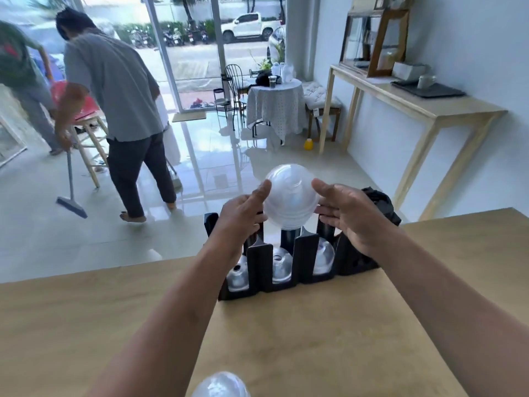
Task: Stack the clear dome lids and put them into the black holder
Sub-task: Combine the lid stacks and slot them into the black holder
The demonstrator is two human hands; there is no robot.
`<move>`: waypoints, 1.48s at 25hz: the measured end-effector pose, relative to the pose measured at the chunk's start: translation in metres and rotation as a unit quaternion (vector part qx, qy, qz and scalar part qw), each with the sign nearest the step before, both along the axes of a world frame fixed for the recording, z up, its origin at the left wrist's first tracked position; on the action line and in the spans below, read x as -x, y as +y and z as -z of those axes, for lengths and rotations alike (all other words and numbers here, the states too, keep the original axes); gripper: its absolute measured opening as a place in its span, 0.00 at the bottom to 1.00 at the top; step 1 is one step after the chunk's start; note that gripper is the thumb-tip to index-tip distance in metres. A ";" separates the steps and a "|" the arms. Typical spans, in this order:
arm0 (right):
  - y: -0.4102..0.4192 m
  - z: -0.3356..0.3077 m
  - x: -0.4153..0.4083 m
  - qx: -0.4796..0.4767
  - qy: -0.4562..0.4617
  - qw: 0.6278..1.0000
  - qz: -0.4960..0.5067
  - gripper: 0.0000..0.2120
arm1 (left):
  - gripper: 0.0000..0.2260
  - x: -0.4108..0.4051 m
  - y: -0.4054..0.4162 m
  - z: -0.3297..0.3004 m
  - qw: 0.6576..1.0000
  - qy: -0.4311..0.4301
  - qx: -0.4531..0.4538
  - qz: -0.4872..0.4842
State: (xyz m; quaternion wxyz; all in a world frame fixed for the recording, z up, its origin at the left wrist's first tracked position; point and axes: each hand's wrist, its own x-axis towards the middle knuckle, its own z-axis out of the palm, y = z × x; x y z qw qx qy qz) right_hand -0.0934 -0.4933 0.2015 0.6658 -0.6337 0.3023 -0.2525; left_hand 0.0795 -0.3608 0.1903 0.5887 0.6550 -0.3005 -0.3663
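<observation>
1. Sweeping with a broom (71, 193), a person in a grey shirt (114, 90) stood far to the left of both hands, on the tiled floor beyond the wooden counter (114, 325); this figure played no part in the task.

2. Left hand (243, 213): fingers extended and only slightly bent, thumb raised, fingertips resting against the left flank of the stack of clear dome lids (290, 199). It steadied rather than clasped.

3. The stack, dome uppermost, sat between the two hands, above the middle slot of the black holder (306, 259). Its lower rim appeared close to the slot's rear post; whether it touched could not be told.

4. Below the hands, each of the holder's three slots already contained clear lids, seen through the front gaps.

5. Right hand (352, 216): open, fingers straight, fingertips just beside or lightly against the right flank of the stack; contact could not be confirmed.

6. Technique, as a judgement: the stack should be kept vertical and centred over the slot, pressed evenly from both sides, then lowered so the rims pass inside the uprights. Uneven pressure would likely tilt or splay the nested lids.

7. Nearest the viewer, below both forearms, a further clear lid (221, 385) lay on the counter, probably awaiting its turn.
</observation>
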 end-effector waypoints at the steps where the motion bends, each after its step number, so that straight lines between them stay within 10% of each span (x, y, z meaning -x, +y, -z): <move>1: -0.010 0.007 -0.002 0.001 0.011 1.000 -0.014 0.35 | 0.29 -0.001 -0.005 0.006 1.000 -0.005 -0.019 -0.001; 26: -0.039 0.070 -0.023 -0.058 0.036 0.993 -0.093 0.21 | 0.34 -0.025 -0.004 0.055 0.992 0.062 -0.110 -0.023; 37: -0.046 0.115 -0.042 -0.203 0.103 0.972 -0.050 0.20 | 0.21 -0.024 -0.030 0.096 0.961 0.192 -0.183 -0.077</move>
